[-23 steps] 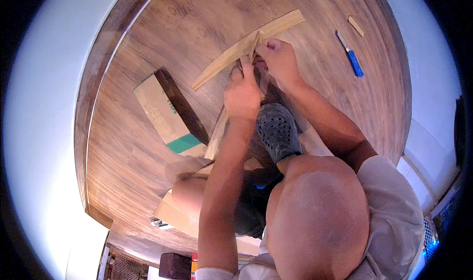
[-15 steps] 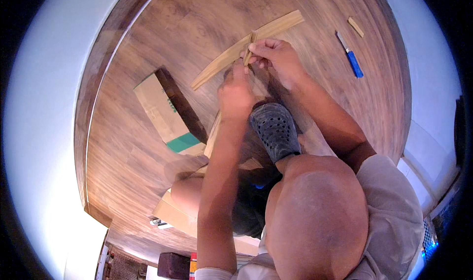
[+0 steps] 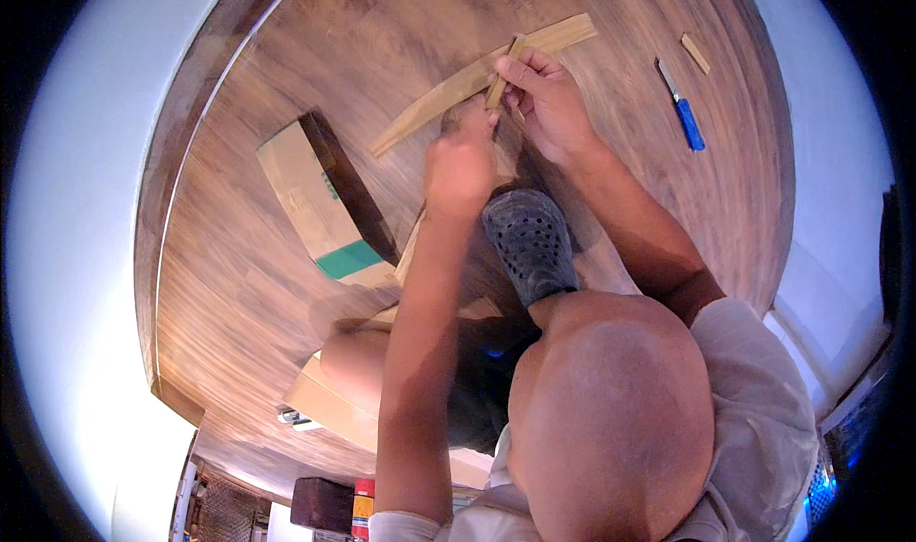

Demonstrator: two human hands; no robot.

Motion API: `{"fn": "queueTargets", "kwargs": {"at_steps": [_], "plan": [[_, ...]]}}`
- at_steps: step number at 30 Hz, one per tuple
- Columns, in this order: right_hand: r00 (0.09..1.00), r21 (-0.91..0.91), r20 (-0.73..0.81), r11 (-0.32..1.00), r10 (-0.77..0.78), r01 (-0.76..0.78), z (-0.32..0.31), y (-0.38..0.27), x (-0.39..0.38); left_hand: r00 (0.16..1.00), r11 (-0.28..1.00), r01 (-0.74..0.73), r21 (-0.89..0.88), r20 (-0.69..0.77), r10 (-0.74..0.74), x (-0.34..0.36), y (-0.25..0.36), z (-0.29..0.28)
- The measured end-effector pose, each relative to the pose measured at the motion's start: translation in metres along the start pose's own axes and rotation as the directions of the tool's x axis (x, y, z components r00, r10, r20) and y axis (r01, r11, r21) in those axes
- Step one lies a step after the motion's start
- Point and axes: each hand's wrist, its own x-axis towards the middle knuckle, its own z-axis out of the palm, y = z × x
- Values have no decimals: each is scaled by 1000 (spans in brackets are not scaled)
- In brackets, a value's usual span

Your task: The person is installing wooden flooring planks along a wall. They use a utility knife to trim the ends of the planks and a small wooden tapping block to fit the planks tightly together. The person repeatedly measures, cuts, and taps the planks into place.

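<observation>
My right hand (image 3: 549, 103) pinches a short, narrow tan strip (image 3: 506, 72), apparently cardboard, between thumb and fingers. The strip is tilted, its upper end crossing in front of a longer tan strip (image 3: 429, 108) that lies on the floor. Just below the short strip's lower end is my left hand (image 3: 460, 172), smeared by motion. Whether its fingers touch or grip the strip cannot be made out. Beneath my hands, a dark perforated clog (image 3: 528, 241) is on my foot.
A cardboard box (image 3: 310, 198) with a green band lies at the left. Right of my hands are a blue-handled knife (image 3: 684, 122) and a small tan piece (image 3: 696, 53) on the wood-look floor (image 3: 611, 160). More cardboard (image 3: 329, 404) lies by my leg.
My right hand has moved slightly up and to the right with the short strip. My left hand has shifted slightly down from the strip and is now blurred.
</observation>
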Motion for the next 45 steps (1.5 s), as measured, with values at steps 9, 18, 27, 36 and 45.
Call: {"fn": "queueTargets", "kwargs": {"at_steps": [9,18,27,36,45], "plan": [[995,-125,-71,990,-73,64,12,-5,-3,997,992,-25,121,-67,33,2,3,9],[996,-461,12,883,-91,86,10,-23,4,909,703,411,-580,205,-363,23,9,-21],[986,-242,-20,957,-168,159,6,-33,22,955,945,156,-286,-200,-218,26,16,-6],[959,-347,-129,917,-253,195,-28,-31,27,972,975,1,-221,-230,-53,42,21,14],[974,-97,-131,980,-186,175,-31,-64,63,968,776,188,-603,-20,-250,98,23,16]]}}
